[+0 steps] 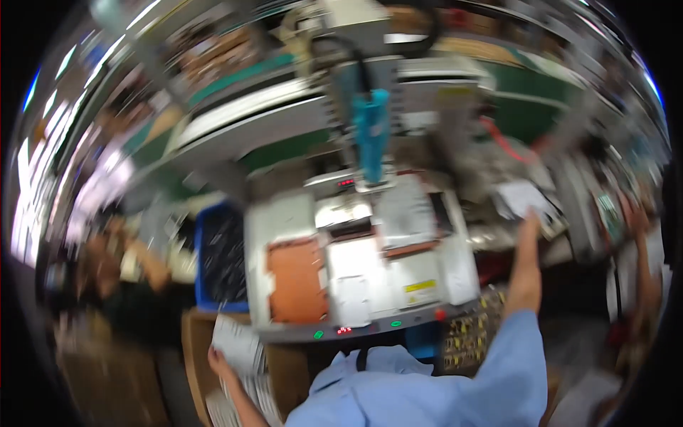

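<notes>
Left hand clamped on white sheet stack. Right hand touches white card on bench; finger state too blurred to tell

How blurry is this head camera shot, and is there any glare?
Head view: motion blur smears the whole frame, so both hands, left hand and right hand, are soft; the white machine top glares brightly; fisheye bends edges near the dark rim.

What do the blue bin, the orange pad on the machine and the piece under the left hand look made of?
Blue bin: probably moulded plastic, going by its uniform colour and thick rim. Orange pad: matte, perhaps rubber or foam; blur leaves it open. The piece under the left hand, a white sheet: flat and thin, likely plastic or card.
</notes>
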Demonstrator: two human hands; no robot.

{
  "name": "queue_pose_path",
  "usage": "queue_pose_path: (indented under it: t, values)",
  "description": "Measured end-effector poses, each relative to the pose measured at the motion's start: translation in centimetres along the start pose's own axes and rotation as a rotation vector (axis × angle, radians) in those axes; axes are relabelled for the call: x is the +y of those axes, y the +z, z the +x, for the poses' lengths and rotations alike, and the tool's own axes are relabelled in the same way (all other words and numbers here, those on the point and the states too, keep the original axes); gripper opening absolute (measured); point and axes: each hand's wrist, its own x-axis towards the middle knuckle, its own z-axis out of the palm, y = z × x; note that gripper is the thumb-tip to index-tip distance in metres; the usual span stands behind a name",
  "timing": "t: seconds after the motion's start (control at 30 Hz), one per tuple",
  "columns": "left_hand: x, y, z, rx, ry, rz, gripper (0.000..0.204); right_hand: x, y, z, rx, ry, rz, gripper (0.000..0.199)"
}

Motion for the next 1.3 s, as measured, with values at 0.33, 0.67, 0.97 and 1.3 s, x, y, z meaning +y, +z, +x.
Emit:
queue_pose_path:
  t: [0.33, 0.67, 0.97, 1.3]
  values:
    - [-3.0, -2.0, -5.8, 0.123, -0.189, 0.211, 0.076, -3.2, 11.8, 2.2, -0.569, -0.050, -0.957, 0.079]
    - [-6.1, -1.6, -3.4, 0.364, -0.308, 0.460, 0.062, -32.2, -0.8, -16.6, -0.013, 0.024, 0.344, 0.038]
    - [-4.4, -0.5, -3.8, 0.479, -0.113, 0.763, 0.025, -54.5, -3.7, -46.1, -0.878, -0.321, 0.486, 0.019]
    - [-3.6, -1.6, -1.8, 0.489, -0.211, -0.069, 0.018, -67.9, 3.9, -53.9, -1.351, -0.709, 0.587, 0.017]
